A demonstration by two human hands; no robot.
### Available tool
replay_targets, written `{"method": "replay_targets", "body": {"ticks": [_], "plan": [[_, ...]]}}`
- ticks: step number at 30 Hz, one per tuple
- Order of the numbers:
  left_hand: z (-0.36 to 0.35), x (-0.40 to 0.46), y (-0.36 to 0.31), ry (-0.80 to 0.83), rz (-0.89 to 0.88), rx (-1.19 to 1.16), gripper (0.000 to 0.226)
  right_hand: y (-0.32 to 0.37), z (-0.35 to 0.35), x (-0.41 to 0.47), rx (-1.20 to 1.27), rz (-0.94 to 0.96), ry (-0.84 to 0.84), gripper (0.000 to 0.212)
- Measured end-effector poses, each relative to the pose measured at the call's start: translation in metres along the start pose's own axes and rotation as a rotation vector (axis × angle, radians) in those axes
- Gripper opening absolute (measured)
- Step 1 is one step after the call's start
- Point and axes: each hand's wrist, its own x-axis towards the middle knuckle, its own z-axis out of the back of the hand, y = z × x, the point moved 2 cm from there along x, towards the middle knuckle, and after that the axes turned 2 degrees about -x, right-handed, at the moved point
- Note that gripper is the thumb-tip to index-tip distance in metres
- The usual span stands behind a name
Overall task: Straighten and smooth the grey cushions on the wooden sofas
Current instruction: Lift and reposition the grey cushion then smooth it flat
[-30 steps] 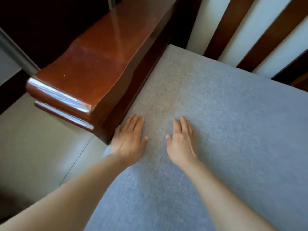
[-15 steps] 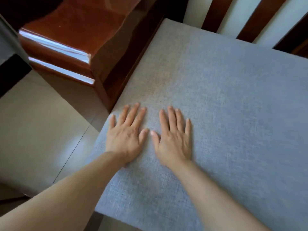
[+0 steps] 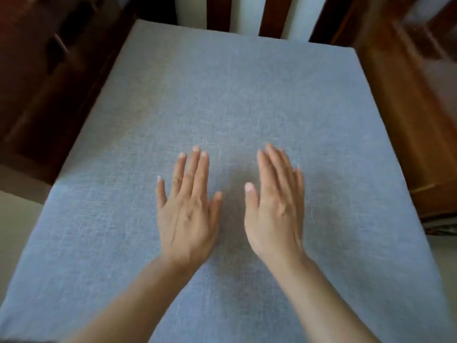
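We look down on a grey cushion point(image 3: 247, 100) that fills most of the view, its woven fabric flat and free of visible folds. It sits on the seat of a wooden sofa, between a dark wooden armrest point(image 3: 44, 78) on our left and a reddish-brown armrest point(image 3: 405, 107) on our right. At the far edge of the cushion, brown back slats point(image 3: 274, 13) rise with pale wall showing between them.

Our left hand point(image 3: 188, 214) lies palm down near the middle of the cushion, fingers straight and close together, the thumb out to the side; its grip is released and it grasps nothing. Our right hand point(image 3: 274, 211) is just beside it, a narrow strip of fabric between the two thumbs. This hand is also spread flat with nothing in its grip, but it is tilted a little, thumb side up, and blurred at the fingertips. A soft shadow lies on the fabric between the hands and under the right one. We cannot tell whether the right palm touches the cloth. Both bare forearms reach in from the lower edge of the view. A patch of pale floor point(image 3: 14, 219) shows at the left, beside the cushion's near corner
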Motion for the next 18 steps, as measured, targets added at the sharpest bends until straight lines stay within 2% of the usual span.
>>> {"method": "replay_targets", "body": {"ticks": [1, 3, 5, 6, 9, 10, 12, 14, 15, 17, 18], "plan": [[-0.013, -0.002, -0.012, 0.008, -0.039, 0.009, 0.063, -0.017, -0.001, -0.003, -0.025, -0.026, 0.013, 0.059], [-0.034, -0.011, -0.026, 0.135, -0.010, 0.083, 0.066, -0.039, -0.007, -0.017, -0.129, 0.059, 0.225, 0.067], [-0.042, -0.007, -0.033, 0.130, 0.031, 0.098, 0.071, -0.058, -0.002, -0.013, -0.116, 0.107, 0.325, 0.067], [-0.039, -0.006, -0.045, 0.111, 0.006, 0.083, 0.070, -0.066, 0.010, -0.008, -0.102, 0.066, 0.323, 0.065], [-0.045, -0.008, -0.092, 0.073, -0.087, 0.009, 0.062, -0.104, 0.038, -0.001, -0.114, -0.060, 0.096, 0.064], [-0.058, -0.014, -0.103, 0.119, -0.090, 0.037, 0.063, -0.117, 0.038, -0.011, -0.140, -0.077, 0.164, 0.066], [-0.075, -0.026, -0.111, 0.232, -0.064, 0.123, 0.070, -0.133, 0.032, -0.032, -0.161, 0.010, 0.342, 0.068], [-0.076, -0.018, -0.122, 0.233, -0.029, 0.100, 0.076, -0.148, 0.045, -0.027, -0.077, 0.022, 0.358, 0.064], [-0.070, -0.011, -0.135, 0.191, -0.046, 0.063, 0.077, -0.154, 0.057, -0.019, -0.028, -0.031, 0.295, 0.061], [-0.071, -0.006, -0.170, 0.115, -0.102, -0.011, 0.070, -0.179, 0.075, -0.016, -0.038, -0.135, 0.034, 0.060], [-0.080, -0.007, -0.186, 0.125, -0.128, -0.030, 0.067, -0.191, 0.078, -0.020, -0.063, -0.167, 0.024, 0.062]]}}
